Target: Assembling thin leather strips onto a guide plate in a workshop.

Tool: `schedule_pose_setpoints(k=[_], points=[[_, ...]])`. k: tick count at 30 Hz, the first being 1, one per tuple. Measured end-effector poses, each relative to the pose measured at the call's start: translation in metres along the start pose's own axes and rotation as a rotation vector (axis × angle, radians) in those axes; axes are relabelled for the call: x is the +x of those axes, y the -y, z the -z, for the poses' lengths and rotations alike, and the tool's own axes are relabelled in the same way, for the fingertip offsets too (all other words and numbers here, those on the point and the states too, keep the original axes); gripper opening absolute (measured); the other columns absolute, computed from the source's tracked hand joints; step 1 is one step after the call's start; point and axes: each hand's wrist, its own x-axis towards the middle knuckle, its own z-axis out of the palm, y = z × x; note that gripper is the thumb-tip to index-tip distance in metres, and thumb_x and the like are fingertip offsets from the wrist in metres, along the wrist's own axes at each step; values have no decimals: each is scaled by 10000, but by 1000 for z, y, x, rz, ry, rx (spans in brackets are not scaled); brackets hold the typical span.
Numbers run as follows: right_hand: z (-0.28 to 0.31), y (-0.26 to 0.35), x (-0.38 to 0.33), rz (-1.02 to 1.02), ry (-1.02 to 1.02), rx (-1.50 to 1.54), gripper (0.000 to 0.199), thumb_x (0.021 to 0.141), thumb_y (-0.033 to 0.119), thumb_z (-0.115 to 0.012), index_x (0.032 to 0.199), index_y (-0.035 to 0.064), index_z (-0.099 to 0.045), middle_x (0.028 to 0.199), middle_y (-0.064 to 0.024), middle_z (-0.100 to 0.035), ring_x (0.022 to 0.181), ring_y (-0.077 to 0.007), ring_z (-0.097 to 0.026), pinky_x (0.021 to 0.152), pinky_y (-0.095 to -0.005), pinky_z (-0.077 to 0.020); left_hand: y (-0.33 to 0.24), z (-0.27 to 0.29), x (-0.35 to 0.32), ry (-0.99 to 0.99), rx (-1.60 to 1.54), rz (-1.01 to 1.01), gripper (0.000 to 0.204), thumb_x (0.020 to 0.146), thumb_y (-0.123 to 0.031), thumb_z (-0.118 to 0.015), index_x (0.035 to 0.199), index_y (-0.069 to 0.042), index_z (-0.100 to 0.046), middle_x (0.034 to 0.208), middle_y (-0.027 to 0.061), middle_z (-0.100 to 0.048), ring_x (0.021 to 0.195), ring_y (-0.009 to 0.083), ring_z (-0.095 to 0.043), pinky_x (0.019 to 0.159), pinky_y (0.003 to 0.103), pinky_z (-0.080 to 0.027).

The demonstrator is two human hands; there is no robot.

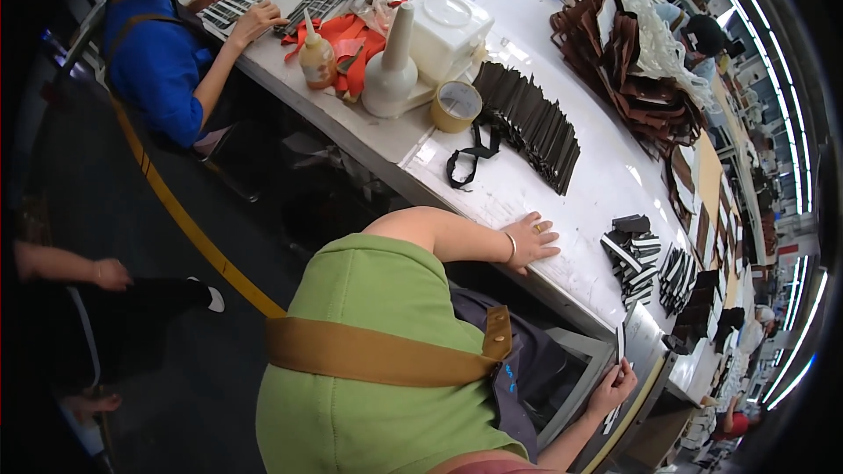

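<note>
My left hand (531, 241) lies open on the white table (474, 197) near its edge, fingers spread and nothing in them. Farther right, my right hand (612, 388) pinches a narrow black-and-white strip (621, 342) that stands up from the fingers. Beyond my hands are a loose pile of black-and-white strips (639, 268) and a second bundle of striped strips (677, 281). A long row of stacked dark brown strips (531, 127) lies to the left of them, with a looped black band (465, 162) beside it.
At the left stand a tape roll (457, 105), a white cone-shaped bottle (391, 79), a white container (448, 31) and a glue bottle (317, 61) by orange cloth (356, 44). A co-worker in blue (158, 70) handles strips there. Brown straps (632, 88) are heaped at the far side.
</note>
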Motion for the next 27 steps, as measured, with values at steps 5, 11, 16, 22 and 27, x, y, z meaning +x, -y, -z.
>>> schedule_pose_setpoints(k=[5,11,16,22,27], points=[[1,1,1,5,1,1,232,929,81,-587,1139,-10,-623,1010,-61,-521,667,-86,-466,597,-232,-403,0,1,-1,9,-13,6,886,733,-467,-745,1458,-172,-330,1504,140,-318,1413,346,-245,1128,542,-159],[0,-17,1,0,-21,40,232,916,85,-607,1129,-3,-632,989,-47,-526,644,-76,-445,577,-232,-391,-1,5,0,8,-19,-4,870,745,-466,-738,1453,-157,-339,1502,138,-326,1414,344,-248,1119,542,-170],[0,-20,1,-33,-21,25,222,921,93,-608,1121,3,-635,958,-20,-526,654,-61,-417,584,-217,-378,0,5,-3,0,-26,-14,867,746,-465,-738,1448,-140,-346,1499,149,-328,1410,351,-256,1118,547,-171],[1,-20,-1,-45,-25,24,225,912,99,-616,1113,2,-638,959,-26,-524,654,-72,-422,584,-230,-383,0,0,0,-15,-39,-23,874,743,-472,-739,1445,-128,-349,1497,158,-327,1410,359,-255,1117,553,-169],[0,-18,1,-40,-28,40,210,917,92,-612,1102,-4,-637,937,-21,-528,654,-69,-413,585,-225,-379,1,0,-1,-9,-48,-20,874,744,-473,-737,1444,-122,-348,1499,161,-323,1412,362,-249,1120,557,-162]])
